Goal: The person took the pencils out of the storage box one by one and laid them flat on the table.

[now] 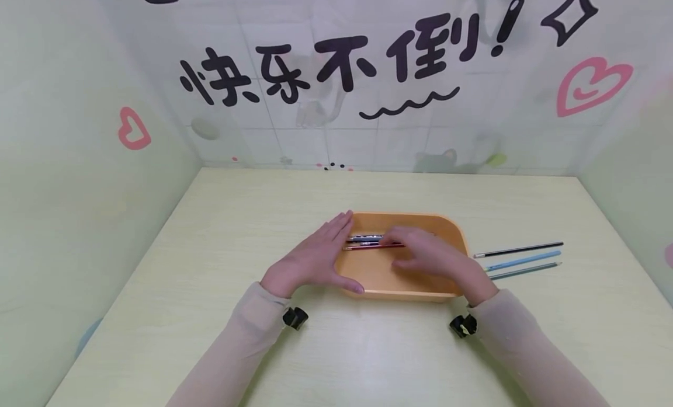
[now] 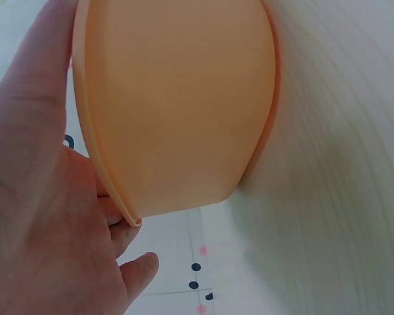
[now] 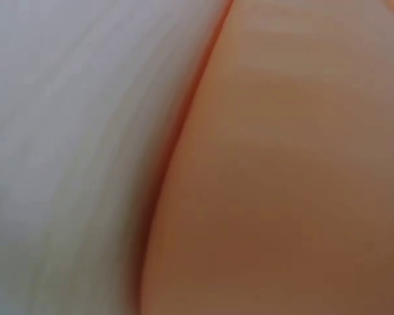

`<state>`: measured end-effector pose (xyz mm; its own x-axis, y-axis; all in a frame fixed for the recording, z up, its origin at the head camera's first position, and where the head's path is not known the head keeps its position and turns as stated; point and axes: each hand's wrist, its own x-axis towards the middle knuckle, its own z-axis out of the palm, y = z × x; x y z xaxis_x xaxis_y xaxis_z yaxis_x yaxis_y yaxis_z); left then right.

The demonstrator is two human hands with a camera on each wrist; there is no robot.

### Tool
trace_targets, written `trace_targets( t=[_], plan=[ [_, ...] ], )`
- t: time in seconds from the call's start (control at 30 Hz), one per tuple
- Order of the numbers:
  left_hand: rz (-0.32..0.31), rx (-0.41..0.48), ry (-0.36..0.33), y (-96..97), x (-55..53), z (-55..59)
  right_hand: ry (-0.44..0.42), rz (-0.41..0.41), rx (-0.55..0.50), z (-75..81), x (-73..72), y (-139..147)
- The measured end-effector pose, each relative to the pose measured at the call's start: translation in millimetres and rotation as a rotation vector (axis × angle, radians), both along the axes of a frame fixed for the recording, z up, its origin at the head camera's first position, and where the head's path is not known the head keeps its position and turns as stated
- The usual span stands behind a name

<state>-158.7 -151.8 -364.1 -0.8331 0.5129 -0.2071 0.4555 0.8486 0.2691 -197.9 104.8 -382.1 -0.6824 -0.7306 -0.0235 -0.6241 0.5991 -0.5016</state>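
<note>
Right hand point(image 1: 433, 254) partly hides pencils point(image 1: 368, 247) in orange tray point(image 1: 374, 272); grip unclear.

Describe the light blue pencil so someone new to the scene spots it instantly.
Find the orange bin on the pale table. Just off its right end in the head view, three pencils lie side by side. The light blue pencil is the middle one, brighter than the black pencil and the grey-green pencil flanking it.

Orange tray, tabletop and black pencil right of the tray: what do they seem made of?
Orange tray: likely moulded plastic, satin, from its even colour and smooth walls.
Tabletop: wood or wood-print laminate, matt, showing grain lines.
Black pencil: perhaps painted wood, evenly dark shaft; finish too small to judge.
</note>
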Motion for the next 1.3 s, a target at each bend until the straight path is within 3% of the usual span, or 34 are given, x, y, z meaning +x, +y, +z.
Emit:
trace_targets(
  t=[0.2,0.5,0.83,1.3],
  plan=[
    [-0.008,-0.018,0.015,0.8,-1.4,0.8,0.0,-0.041,0.053,-5.5,-2.6,-2.9],
    [-0.009,-0.015,0.008,1.5,-2.5,3.3,-0.011,-0.048,0.039,-6.2,-6.5,-5.6],
    [-0.002,-0.008,-0.001,0.7,-2.2,2.9,-0.099,-0.008,0.085,-7.8,-7.8,-7.0],
    [0.006,0.003,-0.011,2.8,-1.2,-1.0,-0.054,0.051,0.134,-10.0,-3.5,-3.7]
  ],
)
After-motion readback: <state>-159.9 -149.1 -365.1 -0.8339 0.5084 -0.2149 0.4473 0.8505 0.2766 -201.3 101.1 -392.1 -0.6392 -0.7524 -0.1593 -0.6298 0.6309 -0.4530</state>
